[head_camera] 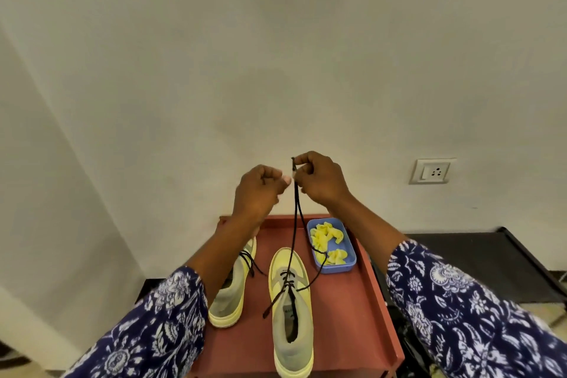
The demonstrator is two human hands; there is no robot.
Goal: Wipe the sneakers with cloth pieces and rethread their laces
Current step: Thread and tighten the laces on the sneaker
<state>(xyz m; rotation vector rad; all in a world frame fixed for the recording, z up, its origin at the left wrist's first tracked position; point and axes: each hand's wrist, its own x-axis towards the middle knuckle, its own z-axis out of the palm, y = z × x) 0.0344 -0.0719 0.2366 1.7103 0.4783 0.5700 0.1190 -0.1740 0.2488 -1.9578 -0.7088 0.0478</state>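
- Black lace (296,218) runs up from the right sneaker (291,310) to the raised hands; only its lower eyelets look threaded, so I judge the lacing about half done there.
- Right hand (319,181) pinches the lace ends up high; left hand (260,190) has its fingers curled just beside them, and whether it grips the lace I cannot tell.
- One loose strand hangs off the shoe to the near left, another loops right toward the box.
- Left sneaker (233,288), partly behind the left forearm, shows a lace across its front; how complete it is stays hidden.
- Whether wiping is finished cannot be read from the shoes.
- Both sneakers stand on a red tray (346,331).
- Blue box (333,268), far right on the tray, holds yellow cloth pieces (325,236).
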